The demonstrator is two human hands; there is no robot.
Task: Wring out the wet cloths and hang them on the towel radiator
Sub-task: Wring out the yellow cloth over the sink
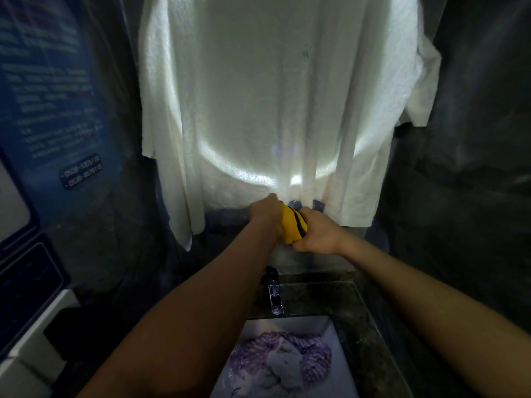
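Observation:
A yellow cloth with dark stripes (293,225) is bunched into a tight roll between both hands, held out above the far end of the sink. My left hand (265,213) grips its left end and my right hand (317,232) grips its right end. Large white towels (258,110) hang in front of me, lit by a bright spot, and cover the towel radiator, which I cannot see. In the white sink basin (258,326) below lie a purple and white cloth (313,360) and a grey cloth (283,366).
A chrome tap (274,294) stands at the back of the sink, set in a dark stone counter (365,326). A blue sign with text (51,96) hangs on the left wall. The walls on both sides are dark and close.

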